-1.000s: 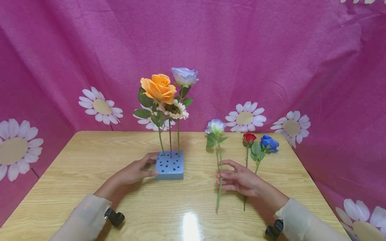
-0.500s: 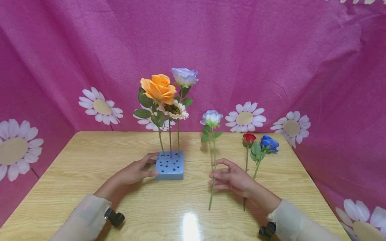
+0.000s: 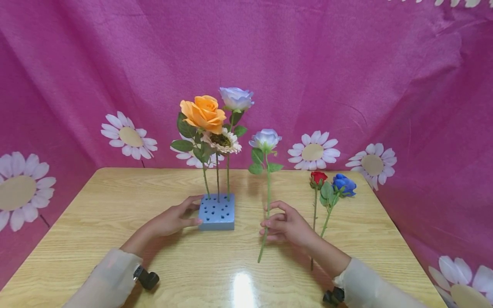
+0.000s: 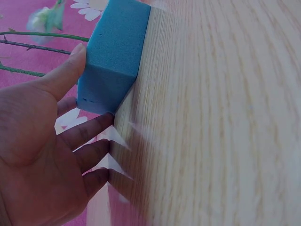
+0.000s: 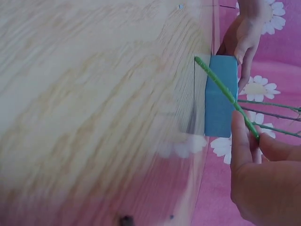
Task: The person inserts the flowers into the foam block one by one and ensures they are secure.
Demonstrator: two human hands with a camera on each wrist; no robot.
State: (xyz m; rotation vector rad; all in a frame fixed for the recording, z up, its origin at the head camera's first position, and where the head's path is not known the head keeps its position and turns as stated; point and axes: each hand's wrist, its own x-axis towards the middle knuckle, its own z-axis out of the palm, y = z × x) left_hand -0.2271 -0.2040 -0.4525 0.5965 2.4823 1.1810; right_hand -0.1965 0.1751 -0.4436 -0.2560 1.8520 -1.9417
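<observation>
In the head view my left hand rests against the left side of a blue foam block with several holes in its top. Its thumb touches the block's upper edge in the left wrist view, and the other fingers are spread. My right hand pinches the green stem of a pale lilac artificial rose, upright and right of the block. The stem's lower end is free in the right wrist view. An orange rose, a cream daisy-like flower and another lilac rose stand in the block.
A red rose and a blue rose lie on the wooden table at the right, partly behind my right forearm. A magenta cloth printed with white daisies hangs behind the table.
My right hand has moved left toward the block with the lilac rose, whose bloom has risen and stem end lifted. The left hand and the block have stayed in place.
</observation>
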